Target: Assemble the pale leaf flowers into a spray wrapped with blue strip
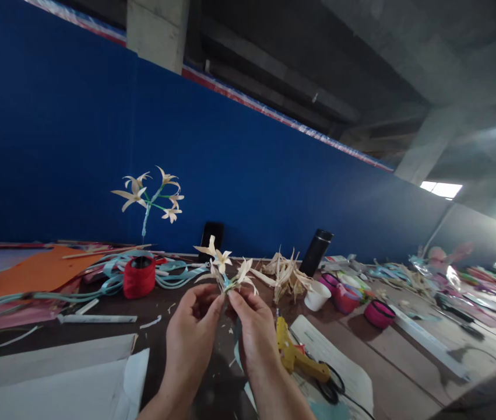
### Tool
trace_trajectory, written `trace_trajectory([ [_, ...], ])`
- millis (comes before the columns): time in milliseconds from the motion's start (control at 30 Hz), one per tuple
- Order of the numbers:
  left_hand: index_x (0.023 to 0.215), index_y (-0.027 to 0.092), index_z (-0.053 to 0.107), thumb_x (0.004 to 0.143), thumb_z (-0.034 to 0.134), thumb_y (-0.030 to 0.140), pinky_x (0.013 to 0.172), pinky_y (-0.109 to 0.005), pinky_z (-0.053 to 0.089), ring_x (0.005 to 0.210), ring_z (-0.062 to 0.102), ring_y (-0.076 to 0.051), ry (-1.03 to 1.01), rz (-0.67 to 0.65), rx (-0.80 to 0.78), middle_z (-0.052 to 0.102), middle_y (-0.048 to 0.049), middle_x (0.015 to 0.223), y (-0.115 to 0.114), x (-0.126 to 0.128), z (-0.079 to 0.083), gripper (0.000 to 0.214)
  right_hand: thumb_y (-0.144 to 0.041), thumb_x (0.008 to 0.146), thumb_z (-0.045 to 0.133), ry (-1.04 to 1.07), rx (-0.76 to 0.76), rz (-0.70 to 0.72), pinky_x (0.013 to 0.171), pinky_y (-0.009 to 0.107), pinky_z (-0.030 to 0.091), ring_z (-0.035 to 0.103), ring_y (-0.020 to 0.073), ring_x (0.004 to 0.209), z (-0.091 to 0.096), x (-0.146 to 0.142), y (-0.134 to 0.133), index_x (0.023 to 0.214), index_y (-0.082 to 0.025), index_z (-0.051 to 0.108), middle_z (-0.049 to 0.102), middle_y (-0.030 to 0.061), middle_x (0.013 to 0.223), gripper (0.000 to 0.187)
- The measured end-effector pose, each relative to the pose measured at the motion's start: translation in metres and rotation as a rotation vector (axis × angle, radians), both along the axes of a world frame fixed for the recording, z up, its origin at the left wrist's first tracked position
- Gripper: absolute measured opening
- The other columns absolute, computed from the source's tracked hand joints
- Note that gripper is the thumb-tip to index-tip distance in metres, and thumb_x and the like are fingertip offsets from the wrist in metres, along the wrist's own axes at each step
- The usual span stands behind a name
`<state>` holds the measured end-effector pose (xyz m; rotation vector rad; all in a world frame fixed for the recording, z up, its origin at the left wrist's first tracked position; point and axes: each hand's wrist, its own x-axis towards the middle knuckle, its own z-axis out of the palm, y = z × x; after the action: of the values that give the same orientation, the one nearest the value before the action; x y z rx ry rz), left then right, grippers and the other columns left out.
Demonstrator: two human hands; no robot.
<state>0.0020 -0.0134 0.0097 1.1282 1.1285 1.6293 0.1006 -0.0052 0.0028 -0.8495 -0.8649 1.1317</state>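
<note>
Centred over the table, my left hand point(195, 324) and my right hand point(252, 321) meet with thumbs and fingers pinched together. Between them they hold a small spray of cream artificial flowers point(222, 262) by its stem. The petals look like dried husk, and a bit of light blue wrapping shows just above my fingertips. A pale blue strip point(237, 353) hangs down beside my right hand. My fingers hide the lower stem. Behind, to the left, a similar flower spray point(145, 204) stands upright in a red-wrapped pot point(139, 279).
A yellow glue gun point(294, 350) and black-handled scissors point(333, 385) lie right of my right hand on paper. Dried husks point(285, 277), a white cup point(317, 295) and a black bottle point(316, 252) stand behind. Orange sheet point(38, 271) and white cardboard point(50, 385) lie left. A blue partition point(230, 157) rises behind.
</note>
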Motion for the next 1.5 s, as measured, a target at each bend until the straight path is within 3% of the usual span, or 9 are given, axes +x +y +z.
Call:
trace_trajectory([
  [133, 0.088, 0.022, 0.064, 0.069, 0.066, 0.031, 0.074, -0.028, 0.045, 0.08, 0.059, -0.019, 0.234, 0.213, 0.238, 0.064, -0.0031, 0.085, -0.001, -0.002, -0.002, 0.021, -0.031, 0.071, 0.069, -0.154, 0.021, -0.071, 0.063, 0.022, 0.042, 0.055, 0.0128, 0.065, 0.002, 0.003, -0.002, 0.082, -0.017, 0.07, 0.064, -0.0006, 0.068, 0.018],
  [233, 0.086, 0.023, 0.066, 0.075, 0.06, 0.025, 0.078, -0.027, 0.043, 0.083, 0.058, -0.018, 0.41, 0.222, 0.379, 0.063, -0.0034, 0.087, -0.003, -0.005, -0.003, 0.013, -0.031, 0.073, 0.067, -0.19, 0.052, -0.063, 0.066, 0.023, 0.042, 0.054, 0.0133, 0.068, 0.004, 0.003, -0.005, 0.084, -0.017, 0.07, 0.062, -0.0007, 0.069, 0.018],
  [467, 0.097, 0.023, 0.065, 0.077, 0.058, 0.019, 0.081, -0.031, 0.041, 0.084, 0.055, -0.019, 0.661, 0.292, 0.581, 0.062, -0.0048, 0.087, -0.001, -0.009, -0.009, 0.021, -0.027, 0.071, 0.068, -0.114, 0.061, -0.016, 0.065, 0.023, 0.041, 0.05, 0.0121, 0.064, 0.006, -0.001, -0.009, 0.075, -0.016, 0.068, 0.06, -0.0018, 0.066, 0.012],
  [900, 0.098, 0.02, 0.063, 0.079, 0.057, 0.016, 0.078, -0.032, 0.042, 0.083, 0.054, -0.018, 0.811, 0.372, 0.721, 0.062, -0.0049, 0.088, 0.001, -0.013, -0.009, 0.021, -0.031, 0.072, 0.065, -0.266, 0.044, -0.072, 0.06, 0.021, 0.038, 0.046, 0.0117, 0.062, 0.013, -0.001, -0.015, 0.078, -0.014, 0.068, 0.057, -0.002, 0.066, 0.018],
  [1100, 0.101, 0.02, 0.063, 0.08, 0.056, 0.014, 0.08, -0.033, 0.041, 0.085, 0.054, -0.018, 0.848, 0.333, 0.754, 0.063, -0.0051, 0.092, 0.001, -0.013, -0.011, 0.023, -0.028, 0.073, 0.064, -0.269, 0.041, -0.079, 0.058, 0.02, 0.037, 0.045, 0.0103, 0.06, 0.012, 0.002, -0.014, 0.073, -0.014, 0.064, 0.054, -0.0033, 0.064, 0.013],
  [1300, 0.103, 0.02, 0.062, 0.081, 0.055, 0.015, 0.079, -0.033, 0.041, 0.084, 0.054, -0.018, 0.865, 0.319, 0.74, 0.065, -0.0048, 0.092, 0.0, -0.013, -0.009, 0.024, -0.03, 0.076, 0.061, -0.302, 0.068, -0.08, 0.061, 0.021, 0.039, 0.047, 0.0117, 0.065, 0.008, 0.002, -0.013, 0.081, -0.014, 0.066, 0.057, -0.002, 0.068, 0.018],
  [1500, 0.103, 0.018, 0.061, 0.08, 0.054, 0.013, 0.08, -0.034, 0.041, 0.087, 0.055, -0.019, 0.869, 0.296, 0.738, 0.065, -0.006, 0.095, 0.001, -0.012, -0.009, 0.024, -0.03, 0.075, 0.061, -0.454, 0.074, -0.175, 0.06, 0.02, 0.04, 0.051, 0.013, 0.065, 0.02, 0.001, -0.018, 0.076, -0.015, 0.068, 0.056, -0.0032, 0.061, 0.016],
])
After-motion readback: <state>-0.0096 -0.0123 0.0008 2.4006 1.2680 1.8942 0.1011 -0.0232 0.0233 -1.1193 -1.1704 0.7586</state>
